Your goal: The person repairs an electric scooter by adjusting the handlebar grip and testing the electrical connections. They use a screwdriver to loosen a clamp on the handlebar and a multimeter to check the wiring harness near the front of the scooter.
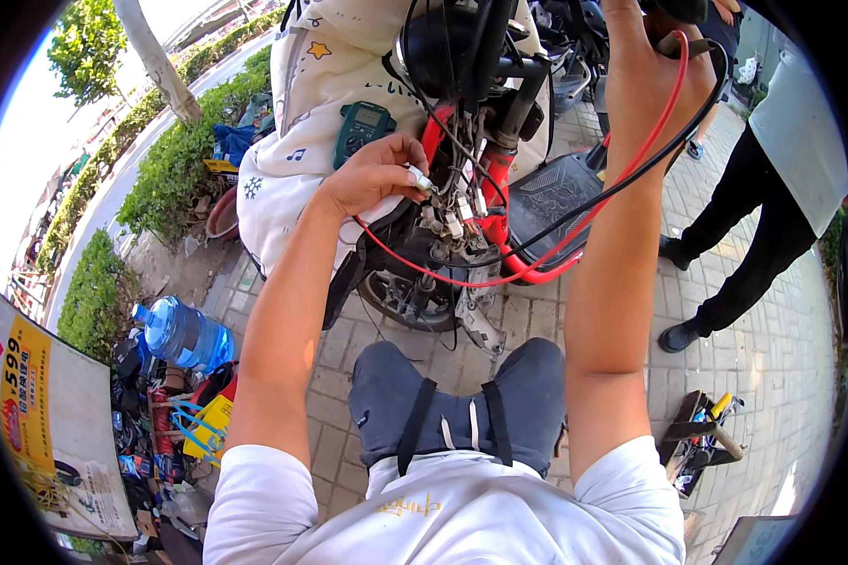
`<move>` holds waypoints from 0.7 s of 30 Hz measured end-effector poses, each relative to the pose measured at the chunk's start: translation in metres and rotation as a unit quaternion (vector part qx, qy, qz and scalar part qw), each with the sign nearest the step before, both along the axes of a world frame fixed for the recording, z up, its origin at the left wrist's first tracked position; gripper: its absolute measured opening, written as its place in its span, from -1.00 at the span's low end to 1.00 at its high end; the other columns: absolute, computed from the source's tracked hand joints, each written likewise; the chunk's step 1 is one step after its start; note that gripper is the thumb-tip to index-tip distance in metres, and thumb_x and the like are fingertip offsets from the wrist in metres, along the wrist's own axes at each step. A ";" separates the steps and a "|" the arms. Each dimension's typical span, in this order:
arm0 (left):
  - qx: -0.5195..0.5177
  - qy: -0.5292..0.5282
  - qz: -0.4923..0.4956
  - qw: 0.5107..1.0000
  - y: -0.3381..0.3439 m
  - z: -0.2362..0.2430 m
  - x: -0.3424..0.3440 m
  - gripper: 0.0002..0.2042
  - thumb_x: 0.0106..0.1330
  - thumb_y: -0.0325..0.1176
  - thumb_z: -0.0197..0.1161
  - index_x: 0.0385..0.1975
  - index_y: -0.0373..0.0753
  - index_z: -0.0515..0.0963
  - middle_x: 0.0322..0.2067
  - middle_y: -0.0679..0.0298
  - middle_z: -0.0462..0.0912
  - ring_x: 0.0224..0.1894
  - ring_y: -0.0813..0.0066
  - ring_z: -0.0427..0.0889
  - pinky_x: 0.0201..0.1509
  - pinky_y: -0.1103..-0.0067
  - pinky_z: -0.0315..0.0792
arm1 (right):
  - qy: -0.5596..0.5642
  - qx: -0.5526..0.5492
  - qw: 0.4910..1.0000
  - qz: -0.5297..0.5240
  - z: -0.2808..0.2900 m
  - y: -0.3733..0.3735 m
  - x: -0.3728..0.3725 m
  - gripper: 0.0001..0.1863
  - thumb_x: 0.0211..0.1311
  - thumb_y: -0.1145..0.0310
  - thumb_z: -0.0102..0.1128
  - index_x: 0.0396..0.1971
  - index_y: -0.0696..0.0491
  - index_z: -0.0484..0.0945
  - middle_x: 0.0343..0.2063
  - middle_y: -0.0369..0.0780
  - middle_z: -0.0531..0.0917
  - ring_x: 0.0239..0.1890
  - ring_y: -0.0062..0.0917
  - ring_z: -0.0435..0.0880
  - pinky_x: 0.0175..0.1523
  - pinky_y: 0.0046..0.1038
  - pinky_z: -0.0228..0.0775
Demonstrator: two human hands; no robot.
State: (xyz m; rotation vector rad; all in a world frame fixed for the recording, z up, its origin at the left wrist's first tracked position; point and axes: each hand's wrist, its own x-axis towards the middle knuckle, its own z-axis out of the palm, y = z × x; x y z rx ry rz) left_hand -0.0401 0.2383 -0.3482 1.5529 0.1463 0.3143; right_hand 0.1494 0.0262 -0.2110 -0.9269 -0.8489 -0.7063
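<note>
My left hand (pixel 382 176) pinches a small white wire connector (pixel 419 178) beside the exposed wiring at the front of a red electric scooter (pixel 497 179). Several more white plugs (pixel 454 224) hang among the bundled wires there. Raised at the upper right, my right hand (pixel 664 66) is wrapped round the black handlebar grip (pixel 680 9); its fingers are partly hidden by the frame's edge. A red lead (pixel 631 169) and a black cable (pixel 589 202) loop down past my right forearm toward the wiring. A dark green multimeter (pixel 363 130) rests on the white padded cover (pixel 287 193), close to my left hand.
The scooter's front wheel (pixel 407 299) and black footboard (pixel 558 215) are ahead of my knees. On the left stand a blue water jug (pixel 187 334) and piled goods. A tool box (pixel 693 443) sits at the right, and a person in black trousers (pixel 749 245) stands nearby.
</note>
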 end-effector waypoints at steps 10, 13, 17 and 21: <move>0.004 -0.009 0.010 1.000 -0.001 0.000 -0.003 -0.78 0.19 -0.55 0.17 -0.17 -0.24 0.39 -0.23 0.27 0.55 -0.20 0.45 0.62 -0.06 0.48 0.57 | 0.048 -0.015 0.998 -0.021 -0.031 0.005 -0.005 -0.60 0.03 0.20 0.49 -0.28 0.20 0.60 -0.64 -0.37 0.44 -0.60 -0.76 0.34 -0.49 -0.68 0.16; -0.004 -0.027 0.016 0.999 -0.003 0.002 -0.006 -0.78 0.20 -0.54 0.17 -0.17 -0.25 0.39 -0.24 0.26 0.56 -0.21 0.44 0.63 -0.07 0.47 0.57 | 0.043 -0.112 0.991 0.058 -0.096 0.011 -0.024 -0.70 0.00 0.33 0.48 -0.37 0.17 0.56 -0.67 -0.27 0.42 -0.64 -0.61 0.37 -0.52 -0.56 0.22; -0.004 -0.037 0.030 0.999 -0.004 0.001 0.000 -0.77 0.20 -0.53 0.16 -0.16 -0.26 0.38 -0.23 0.25 0.56 -0.21 0.43 0.62 -0.07 0.45 0.57 | -0.043 -0.300 0.951 0.055 -0.201 0.032 -0.057 -0.71 -0.11 0.39 0.50 -0.37 0.07 0.57 -0.47 -0.23 0.49 -0.55 -0.39 0.50 -0.44 -0.39 0.38; 0.005 -0.051 0.048 0.998 -0.006 0.002 -0.002 -0.77 0.21 -0.53 0.15 -0.14 -0.27 0.38 -0.23 0.24 0.56 -0.21 0.42 0.62 -0.07 0.43 0.56 | -0.023 -0.387 0.922 0.016 -0.236 0.050 -0.062 -0.61 -0.06 0.40 0.39 -0.17 0.03 0.48 -0.37 -0.19 0.49 -0.45 -0.28 0.58 -0.39 -0.31 0.46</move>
